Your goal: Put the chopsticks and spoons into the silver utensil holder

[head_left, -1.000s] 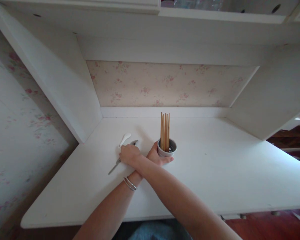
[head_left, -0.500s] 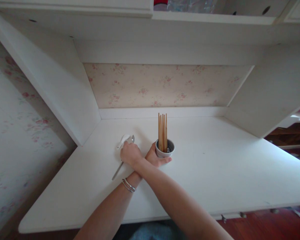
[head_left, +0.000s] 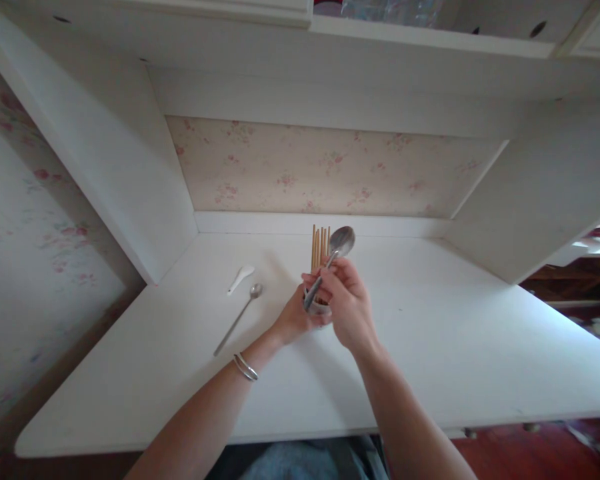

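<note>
A: What is in the right hand (head_left: 353, 310)?

B: A metal spoon (head_left: 343, 241). The fingers are closed around its handle, with the bowl tilted up and the other end down by the mouth of the cup (head_left: 319, 309).

A: Is that end inside the cup?

B: I can't tell whether it is inside or just in front.

A: And the left hand (head_left: 294, 315)?

B: Its fingers are gripping the cup from the left side. Several wooden chopsticks (head_left: 321, 243) stand upright in the cup.

A: What else is on the desk (head_left: 455, 340)?

B: To the left of both hands, well apart from the cup, a long-handled spoon (head_left: 235, 325) lies with its bowl pointing away from the person. Near that bowl, a little farther left, is a short white spoon (head_left: 240, 279).

A: Any jewellery?

B: Two silver bangles (head_left: 245, 368) on the left wrist.
</note>
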Demonstrator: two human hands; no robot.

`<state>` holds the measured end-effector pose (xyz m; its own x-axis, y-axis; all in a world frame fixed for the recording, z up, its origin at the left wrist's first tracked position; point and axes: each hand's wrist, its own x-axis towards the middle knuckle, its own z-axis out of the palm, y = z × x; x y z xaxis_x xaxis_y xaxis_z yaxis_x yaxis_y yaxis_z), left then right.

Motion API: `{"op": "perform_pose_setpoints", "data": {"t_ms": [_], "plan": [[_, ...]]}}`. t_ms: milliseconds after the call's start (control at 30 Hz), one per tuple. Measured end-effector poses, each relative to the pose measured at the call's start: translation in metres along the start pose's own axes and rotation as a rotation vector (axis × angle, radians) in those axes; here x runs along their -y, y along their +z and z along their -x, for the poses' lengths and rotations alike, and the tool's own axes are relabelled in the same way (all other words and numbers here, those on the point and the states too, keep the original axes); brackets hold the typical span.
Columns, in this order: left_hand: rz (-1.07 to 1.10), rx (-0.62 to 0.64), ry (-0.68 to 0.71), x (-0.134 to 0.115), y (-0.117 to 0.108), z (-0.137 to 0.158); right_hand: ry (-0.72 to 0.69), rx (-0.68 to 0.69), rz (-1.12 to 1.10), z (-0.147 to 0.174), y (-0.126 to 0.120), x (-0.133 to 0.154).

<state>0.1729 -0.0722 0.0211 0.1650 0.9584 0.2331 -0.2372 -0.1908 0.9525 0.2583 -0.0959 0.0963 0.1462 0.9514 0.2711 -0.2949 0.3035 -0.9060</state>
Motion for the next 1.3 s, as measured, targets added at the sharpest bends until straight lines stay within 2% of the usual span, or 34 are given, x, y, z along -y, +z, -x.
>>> {"op": "perform_pose_setpoints", "data": {"t_ms": [100, 200, 300, 400, 500, 633, 733, 833, 933, 1000, 1133, 1233, 1300], "plan": [[-0.038, 0.166, -0.060, 0.004, -0.004, -0.003, -0.075, -0.173, 0.141, -0.022, -0.033, 0.002], [-0.041, 0.170, -0.087, 0.012, -0.007, -0.006, -0.102, -0.254, 0.430, -0.034, -0.053, -0.006], [-0.029, 0.159, -0.080, 0.018, -0.007, -0.007, -0.096, -0.261, 0.699, -0.031, -0.060, -0.016], [-0.007, 0.171, -0.067, 0.019, -0.005, -0.007, -0.061, -0.212, 0.810, -0.025, -0.061, -0.026], [0.009, 0.191, -0.061, 0.017, -0.004, -0.007, 0.003, -0.172, 0.787, -0.024, -0.064, -0.037], [-0.034, 0.178, -0.053, 0.013, -0.004, -0.006, 0.013, -0.081, 0.579, -0.021, -0.069, -0.042], [-0.036, 0.215, -0.013, 0.006, -0.002, -0.005, 0.052, 0.128, 0.352, -0.014, -0.071, -0.039], [-0.034, 0.283, 0.050, -0.003, 0.001, -0.007, 0.146, 0.305, 0.236, -0.007, -0.071, -0.039], [-0.096, 0.364, 0.077, -0.012, -0.002, -0.008, 0.139, 0.288, 0.226, -0.004, -0.071, -0.044], [-0.243, 0.320, 0.069, -0.017, -0.013, -0.005, 0.121, 0.257, 0.236, -0.005, -0.071, -0.048], [-0.810, 0.046, -0.036, -0.032, -0.055, 0.006, 0.144, 0.233, 0.305, -0.007, -0.075, -0.055], [-1.321, 0.004, -0.083, -0.047, -0.091, 0.016, 0.156, 0.234, 0.337, -0.007, -0.077, -0.058], [-1.564, 0.025, -0.210, -0.052, -0.109, 0.020, 0.164, 0.237, 0.345, -0.007, -0.078, -0.058]]}}
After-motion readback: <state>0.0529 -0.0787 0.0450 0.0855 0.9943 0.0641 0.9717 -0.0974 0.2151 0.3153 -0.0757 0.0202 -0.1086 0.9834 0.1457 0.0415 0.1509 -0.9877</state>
